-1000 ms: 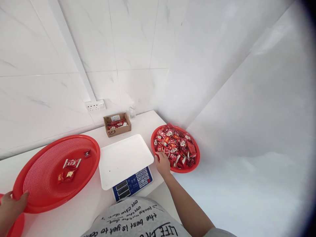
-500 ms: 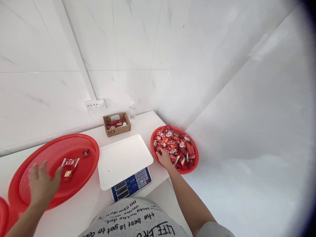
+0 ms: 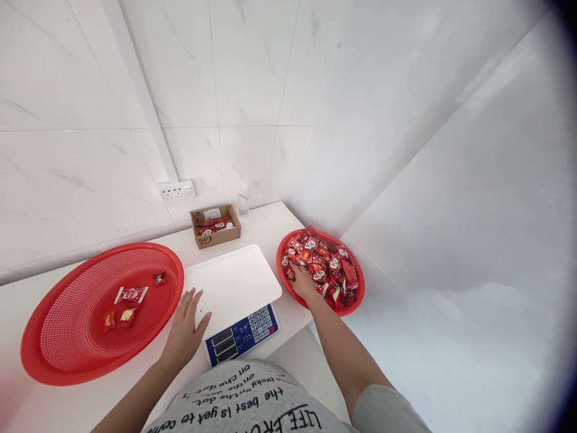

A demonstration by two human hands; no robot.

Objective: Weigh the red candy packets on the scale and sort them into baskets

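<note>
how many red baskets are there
2: one red basket left of the scale with a few packets in it, a second basket right of the scale heaped with packets. A reddish blur at the left edge may be another.

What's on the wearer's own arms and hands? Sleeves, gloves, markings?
Left hand and right hand are bare: no gloves, watch or bracelet visible. Right sleeve is short and plain grey; the left one is out of frame. Grey shirt with black handwriting-style lettering across the front.
</note>
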